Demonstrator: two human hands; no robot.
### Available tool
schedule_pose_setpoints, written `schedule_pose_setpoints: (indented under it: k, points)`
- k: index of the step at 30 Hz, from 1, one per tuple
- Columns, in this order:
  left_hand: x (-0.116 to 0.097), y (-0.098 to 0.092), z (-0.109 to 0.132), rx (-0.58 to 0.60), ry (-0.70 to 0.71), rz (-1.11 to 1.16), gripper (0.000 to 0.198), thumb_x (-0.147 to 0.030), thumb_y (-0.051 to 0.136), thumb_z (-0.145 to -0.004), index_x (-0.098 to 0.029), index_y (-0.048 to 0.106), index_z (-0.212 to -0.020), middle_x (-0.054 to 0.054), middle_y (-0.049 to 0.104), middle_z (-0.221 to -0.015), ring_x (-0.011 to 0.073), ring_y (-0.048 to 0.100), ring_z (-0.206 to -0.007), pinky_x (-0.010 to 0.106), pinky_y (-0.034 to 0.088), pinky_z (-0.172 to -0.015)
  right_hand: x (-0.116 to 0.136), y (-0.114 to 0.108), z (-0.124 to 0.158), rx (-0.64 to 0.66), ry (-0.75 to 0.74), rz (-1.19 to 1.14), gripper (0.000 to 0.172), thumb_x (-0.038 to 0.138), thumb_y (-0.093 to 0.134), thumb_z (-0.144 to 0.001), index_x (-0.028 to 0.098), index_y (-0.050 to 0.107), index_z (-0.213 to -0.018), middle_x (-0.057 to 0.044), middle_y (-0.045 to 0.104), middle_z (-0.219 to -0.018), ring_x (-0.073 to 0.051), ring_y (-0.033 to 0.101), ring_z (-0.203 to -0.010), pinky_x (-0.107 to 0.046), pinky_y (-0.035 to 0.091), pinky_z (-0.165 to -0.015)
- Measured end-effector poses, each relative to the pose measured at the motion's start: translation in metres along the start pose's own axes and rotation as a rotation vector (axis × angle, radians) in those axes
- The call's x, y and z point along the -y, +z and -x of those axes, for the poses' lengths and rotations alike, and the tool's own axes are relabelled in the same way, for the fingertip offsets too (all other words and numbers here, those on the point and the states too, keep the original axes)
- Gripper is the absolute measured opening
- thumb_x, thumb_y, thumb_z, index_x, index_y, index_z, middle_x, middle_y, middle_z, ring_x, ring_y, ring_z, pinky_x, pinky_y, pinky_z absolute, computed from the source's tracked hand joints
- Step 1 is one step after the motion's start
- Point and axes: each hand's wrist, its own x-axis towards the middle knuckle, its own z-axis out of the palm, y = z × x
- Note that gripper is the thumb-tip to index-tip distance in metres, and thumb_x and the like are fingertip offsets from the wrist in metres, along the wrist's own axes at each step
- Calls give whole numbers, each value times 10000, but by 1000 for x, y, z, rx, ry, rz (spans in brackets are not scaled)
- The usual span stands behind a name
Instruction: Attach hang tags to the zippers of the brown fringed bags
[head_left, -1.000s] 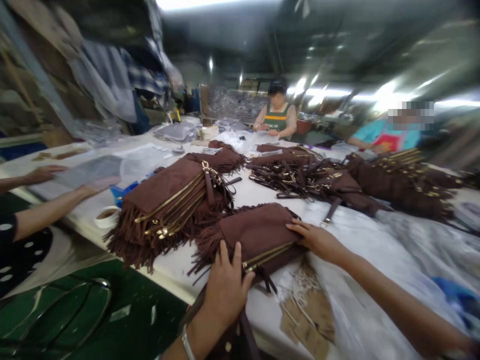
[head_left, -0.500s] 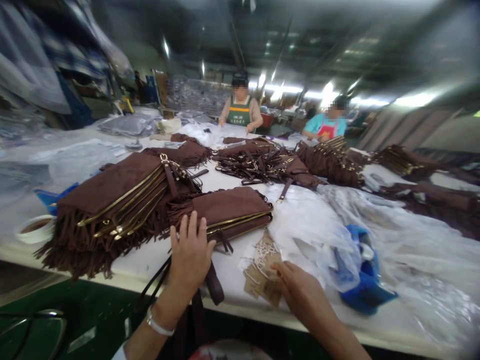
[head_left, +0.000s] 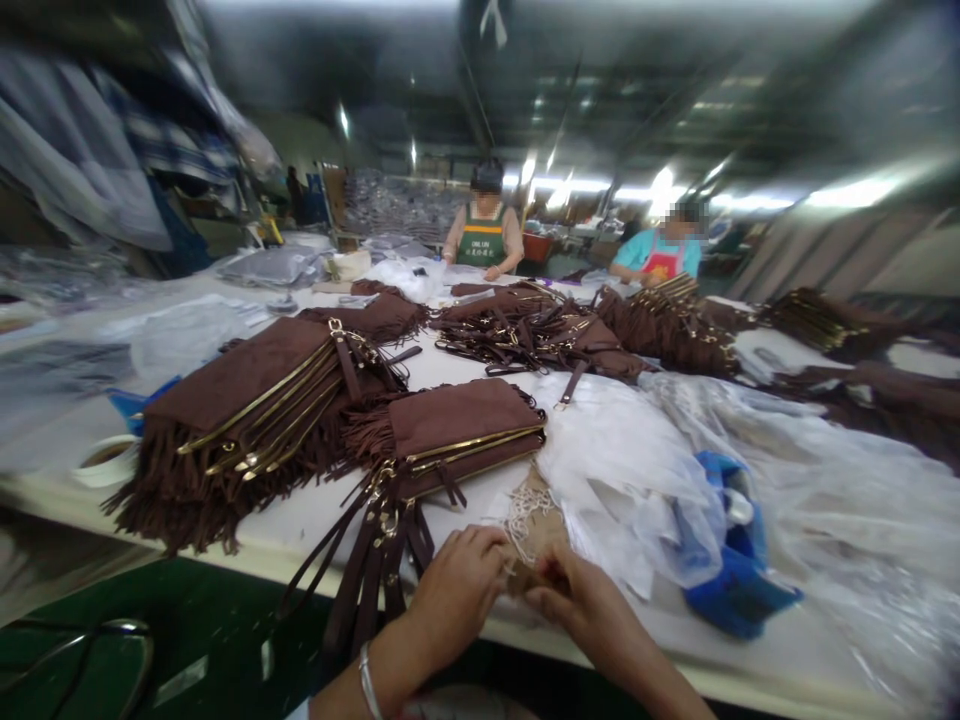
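Observation:
Brown paper hang tags with white strings lie in a pile near the table's front edge. My right hand is closed at the near side of this pile, thumb and fingers pinched on a tag. Facing it from the left, my left hand has its fingers curled at the tags' edge; what lies under its fingertips is hidden. Just beyond sits a small stack of brown fringed bags with gold zippers. Dark straps with gold clasps hang from it over the table edge, beside my left wrist.
A taller stack of fringed bags stands left, beside a tape roll. White plastic bags and a blue container lie right. More straps lie farther back. Two co-workers, in a green apron and a pink apron, are across the table.
My left hand has left the small bag stack and come right and nearer, to the tags. Straps it covered now show. My right hand stays at the tags, its fingers drawn in.

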Motion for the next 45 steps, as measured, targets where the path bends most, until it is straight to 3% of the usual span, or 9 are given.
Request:
schedule_pose_setpoints:
  k: [7,14,20,30,33,37,40,42,45]
  points:
    - [5,-11,-6,-156,29,205,123,-140,549,-895,-213,641,-930,41,642,-1103,225,500,-1133,358,364,-984,17,-36,-7,75,-136,-147,99,298,513,-880,216,534,-828,31,533,-717,-150,504,-678,-265,376,-627]
    - [14,-27,-3,-129,-294,515,280,-266,486,-918,-186,629,-691,0,654,-696,170,597,-719,263,385,-704,8,-41,-27,-21,-101,177,50,233,476,-858,236,523,-840,12,607,-771,-195,561,-741,-294,385,-671]
    - [17,-34,-4,-173,-331,545,251,-276,482,-911,-186,636,-734,-2,635,-678,166,591,-692,258,371,-687,8,-24,-45,-47,-130,286,87,234,462,-871,238,545,-843,-8,651,-819,-213,589,-782,-305,384,-692]
    - [24,-24,3,-3,-164,223,169,-167,511,-904,-189,668,-846,38,666,-864,201,585,-889,286,401,-789,11,-70,-44,107,-126,-245,258,418,511,-913,201,626,-992,-29,666,-905,-215,597,-859,-321,446,-749]
    - [20,-27,-2,-82,-184,413,183,-177,498,-907,-195,679,-884,37,658,-888,189,596,-892,285,424,-798,9,-71,-46,104,-111,-287,292,454,523,-911,196,632,-991,-26,649,-883,-208,584,-843,-318,447,-740]
    - [18,-35,-9,-250,-235,708,302,-119,463,-857,-210,681,-1044,64,609,-1176,177,594,-987,303,446,-901,14,-73,-45,112,-96,-382,300,464,527,-911,193,621,-998,-27,644,-888,-204,573,-846,-319,449,-751]
    - [21,-36,-16,-347,-319,796,335,-176,416,-887,-189,648,-1129,95,606,-1203,151,625,-828,285,480,-755,26,-78,-43,104,-92,-398,293,461,541,-903,192,625,-984,-29,643,-882,-204,568,-850,-316,448,-752]
    - [23,-36,-23,-327,-371,915,366,-278,397,-930,-175,585,-1226,93,665,-1059,109,599,-606,238,435,-567,35,-82,-42,128,-101,-424,278,449,557,-897,192,631,-972,-25,641,-872,-197,564,-842,-306,447,-746]
    - [22,-38,-38,-82,-336,1111,468,-344,446,-920,-150,481,-1344,56,698,-833,66,480,-396,185,320,-411,46,-86,-45,194,-122,-493,248,422,569,-898,196,629,-980,-20,643,-888,-182,565,-845,-289,443,-755]
